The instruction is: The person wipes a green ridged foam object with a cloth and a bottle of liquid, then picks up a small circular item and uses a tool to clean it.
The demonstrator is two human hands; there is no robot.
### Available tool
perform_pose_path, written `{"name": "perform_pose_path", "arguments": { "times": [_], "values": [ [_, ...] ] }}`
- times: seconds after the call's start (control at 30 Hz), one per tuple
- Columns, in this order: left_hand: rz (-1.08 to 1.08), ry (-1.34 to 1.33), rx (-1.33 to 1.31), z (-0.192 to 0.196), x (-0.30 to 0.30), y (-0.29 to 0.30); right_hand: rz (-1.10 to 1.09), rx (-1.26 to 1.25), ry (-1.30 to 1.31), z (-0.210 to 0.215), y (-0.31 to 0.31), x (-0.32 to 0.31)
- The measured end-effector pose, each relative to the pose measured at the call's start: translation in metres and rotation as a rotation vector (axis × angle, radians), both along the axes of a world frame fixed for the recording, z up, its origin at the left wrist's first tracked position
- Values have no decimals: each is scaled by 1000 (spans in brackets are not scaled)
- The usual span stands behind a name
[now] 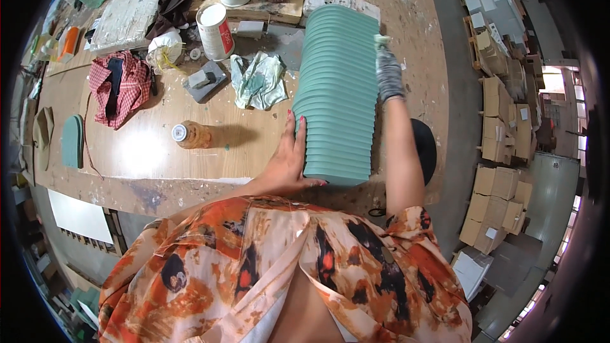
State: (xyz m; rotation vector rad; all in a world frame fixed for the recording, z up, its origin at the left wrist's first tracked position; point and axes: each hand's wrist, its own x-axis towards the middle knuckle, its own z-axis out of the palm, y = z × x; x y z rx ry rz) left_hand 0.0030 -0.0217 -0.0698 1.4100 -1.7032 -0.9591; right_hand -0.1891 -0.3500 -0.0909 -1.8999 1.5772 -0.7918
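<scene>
**Ribbed green block (340, 95) lies between two hands on a stained worktop (416, 38)**

The worktop is wood-toned, flecked and smeared with paint. The block stretches away from the person on its right part, long and matte, with parallel ridges crossing its width. Farther left sits a heap of red checked cloth (121, 86), softly folded. Between them are a cylindrical white tin (216, 33), a crumpled, green-stained rag (259, 81) and an amber bottle (192, 135) with a round white cap.

The right arm reaches forward along the block's right side; the right hand (389, 76), in a grey glove, is at the far part of that edge, a pale bit at its fingertips. Whether its grip is closed on anything cannot be told. The bare left hand (289, 155) lies against the near left side, fingers extended forward, thumb apart, its grip unclosed.
</scene>
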Motion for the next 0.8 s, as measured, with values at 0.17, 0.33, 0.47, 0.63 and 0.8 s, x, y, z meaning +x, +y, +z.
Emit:
{"name": "perform_pose_path", "arguments": {
  "times": [0.17, 0.33, 0.47, 0.63, 0.8],
  "values": [
    [-32, 39, 56, 6, 0, 0, -423, 201, -531, 1, -50, 3],
    [0, -6, 67, 3, 4, 1, -9, -381, 277, -17, -30, 34],
    [-31, 14, 34, 7, 2, 0, -125, 87, 119, -2, -45, -18],
    [4, -4, 67, 4, 7, 4, -175, 226, 512, 44, -16, 36],
    [-51, 23, 28, 1, 0, -2, -64, -411, 445, 12, 4, 37]
  ]
}}
